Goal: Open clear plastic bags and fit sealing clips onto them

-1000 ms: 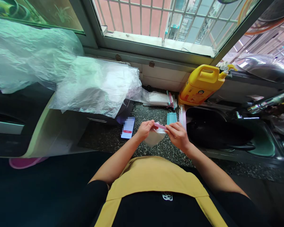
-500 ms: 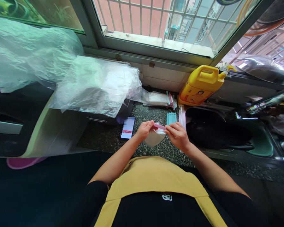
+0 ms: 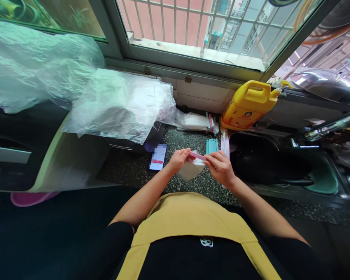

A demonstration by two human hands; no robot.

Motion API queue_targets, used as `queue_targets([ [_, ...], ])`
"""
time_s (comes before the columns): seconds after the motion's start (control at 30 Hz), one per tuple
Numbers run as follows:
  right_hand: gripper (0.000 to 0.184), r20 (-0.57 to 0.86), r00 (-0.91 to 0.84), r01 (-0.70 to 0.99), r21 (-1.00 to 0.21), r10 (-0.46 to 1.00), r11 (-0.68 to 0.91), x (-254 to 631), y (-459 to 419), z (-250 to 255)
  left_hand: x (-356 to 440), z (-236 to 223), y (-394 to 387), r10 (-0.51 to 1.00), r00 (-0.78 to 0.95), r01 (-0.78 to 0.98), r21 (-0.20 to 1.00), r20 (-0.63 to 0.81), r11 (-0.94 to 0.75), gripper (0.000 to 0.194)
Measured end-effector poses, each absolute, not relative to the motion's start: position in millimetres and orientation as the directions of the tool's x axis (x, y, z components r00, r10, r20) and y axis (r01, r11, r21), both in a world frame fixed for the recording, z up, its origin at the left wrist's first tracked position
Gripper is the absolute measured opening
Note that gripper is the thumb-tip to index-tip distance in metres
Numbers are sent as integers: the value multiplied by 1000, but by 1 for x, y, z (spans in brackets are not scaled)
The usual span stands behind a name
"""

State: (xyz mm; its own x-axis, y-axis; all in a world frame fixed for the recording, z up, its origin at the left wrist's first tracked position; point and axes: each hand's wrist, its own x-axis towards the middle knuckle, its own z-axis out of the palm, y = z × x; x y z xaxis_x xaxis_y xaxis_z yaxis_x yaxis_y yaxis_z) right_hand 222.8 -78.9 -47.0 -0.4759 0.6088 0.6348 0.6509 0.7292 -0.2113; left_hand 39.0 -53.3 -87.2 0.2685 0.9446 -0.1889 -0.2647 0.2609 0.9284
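Note:
Between my two hands stretches a pink bag sealing clip (image 3: pixel 197 156), lying along the top of a small clear plastic bag (image 3: pixel 189 171) that hangs below it. My left hand (image 3: pixel 179 160) pinches the clip's left end. The fingers of my right hand (image 3: pixel 220 166) are closed on its right end. Just beyond my right hand, several teal clips (image 3: pixel 212 145) lie side by side on the speckled dark counter (image 3: pixel 179 137). Farther back is a pile of flat clear bags (image 3: pixel 194 121) with pink and teal clips (image 3: pixel 211 123) at its right end.
A phone (image 3: pixel 158 157) lies left of my hands. Crumpled plastic sheeting (image 3: pixel 119 105) covers a dark box. A yellow jug (image 3: pixel 247 107) stands behind, beside a sink (image 3: pixel 329 175) holding a black pan (image 3: pixel 268 163). The barred window (image 3: pixel 189 23) is at the back.
Both hands keep their hold on the pink clip and the bag, almost unmoved. The whole view has shifted very slightly.

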Motion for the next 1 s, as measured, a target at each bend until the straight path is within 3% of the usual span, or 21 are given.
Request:
queue_targets([
  [0.43, 14, 656, -474, 666, -170, 588, 727, 222, -78, -55, 39, -93, -51, 943, 256, -320, 901, -215, 292, 56],
  [1.0, 18, 701, -430, 633, -216, 570, 743, 219, -76, -51, 34, -103, -49, 948, 218, -316, 902, -232, 294, 54],
])
